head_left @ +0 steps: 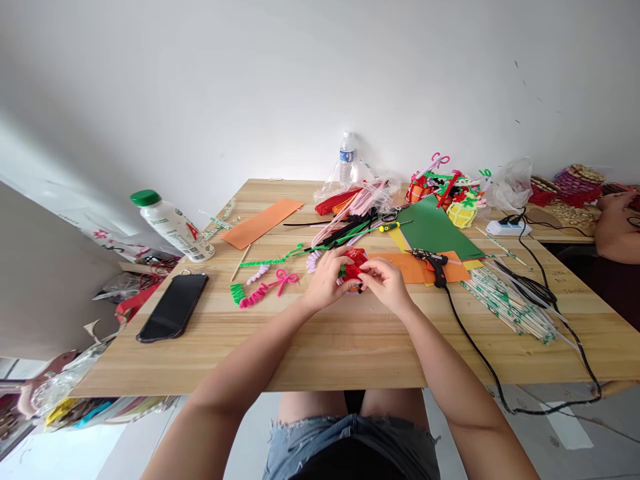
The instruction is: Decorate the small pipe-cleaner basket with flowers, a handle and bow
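Close together above the middle of the table, both hands grip a small red pipe-cleaner craft piece (355,259). My left hand (327,279) is closed around its left side, with a bit of green showing by the fingers. My right hand (387,283) pinches its right edge between thumb and fingers. The underside of the piece is mostly hidden by the hands. To the left lie a coiled green and pink pipe-cleaner strip (250,295) and a pink bow (285,281). Just right of my right hand a hot glue gun (434,265) rests on orange card (457,269).
Bundles of pipe cleaners (345,220), green card (435,230) and finished pipe-cleaner crafts (463,210) fill the back. A phone (173,307) and white bottle (175,227) stand left. Wrapped sticks (510,303) and a black cord (470,343) lie right. Another person's arm (617,230) shows far right.
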`<state>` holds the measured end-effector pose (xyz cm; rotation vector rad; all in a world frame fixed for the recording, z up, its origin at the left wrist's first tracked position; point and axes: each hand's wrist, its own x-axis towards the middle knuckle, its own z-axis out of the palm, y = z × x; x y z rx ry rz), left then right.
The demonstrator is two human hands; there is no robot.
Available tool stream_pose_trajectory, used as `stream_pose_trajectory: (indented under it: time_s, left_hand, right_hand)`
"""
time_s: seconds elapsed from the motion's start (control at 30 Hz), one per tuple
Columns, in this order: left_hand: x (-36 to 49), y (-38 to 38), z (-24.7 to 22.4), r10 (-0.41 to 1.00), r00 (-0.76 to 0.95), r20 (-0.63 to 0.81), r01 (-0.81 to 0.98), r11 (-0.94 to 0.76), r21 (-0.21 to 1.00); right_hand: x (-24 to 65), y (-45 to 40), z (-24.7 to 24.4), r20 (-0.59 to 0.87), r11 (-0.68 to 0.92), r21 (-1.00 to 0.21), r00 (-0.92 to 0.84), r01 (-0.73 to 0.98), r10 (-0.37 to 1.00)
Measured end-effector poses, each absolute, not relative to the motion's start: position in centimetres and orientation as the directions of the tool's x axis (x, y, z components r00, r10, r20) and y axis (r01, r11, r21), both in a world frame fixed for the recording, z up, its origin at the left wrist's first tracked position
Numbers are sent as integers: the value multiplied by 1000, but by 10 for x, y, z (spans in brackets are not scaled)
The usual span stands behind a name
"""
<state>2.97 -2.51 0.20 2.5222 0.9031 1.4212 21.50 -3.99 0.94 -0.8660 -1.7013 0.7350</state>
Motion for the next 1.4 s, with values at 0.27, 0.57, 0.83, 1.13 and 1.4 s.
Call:
stream_pose_trajectory:
  time_s: [0.27,0.57,0.83,1.13,1.4]
  left_hand:
    - [29,-25,1,550,350,758,427,-814,393]
    - [28,-27,2,561,348,751,425,-809,407]
    - [29,-28,3,564,312,765,449,-797,404]
    - [29,-27,2,599,311,738,449,-777,441]
    - [31,-27,3,609,302,733,417,-776,473]
  right_hand:
    - [214,-43,9,520,553,-811,-196,193,831]
    - [211,-46,7,529,555,-796,-166,241,832]
    - [211,-46,5,513,533,-812,-146,236,846]
    - [210,-46,2,509,525,-818,-131,235,851]
    - [210,-45,0,505,517,-822,-114,239,856]
